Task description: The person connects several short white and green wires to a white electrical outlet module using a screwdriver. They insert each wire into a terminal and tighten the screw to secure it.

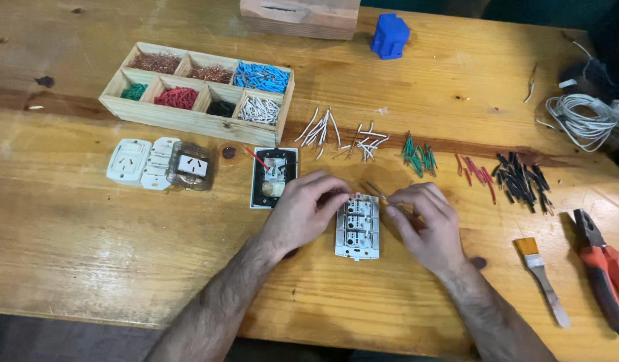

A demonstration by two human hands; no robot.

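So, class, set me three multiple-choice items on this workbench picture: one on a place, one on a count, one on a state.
1. Where does the paintbrush lie?
A. inside the wooden tray
B. between the right hand and the red pliers
C. left of the white sockets

2. How many compartments has the wooden tray?
A. four
B. seven
C. ten

3. How is the white switch module?
A. flat on the table, both hands at its top
B. lifted clear
C. untouched

Answers: 1 B, it lies right of the right hand, left of the red pliers. 2 B, three behind, four in front. 3 A, the left hand touches it too.
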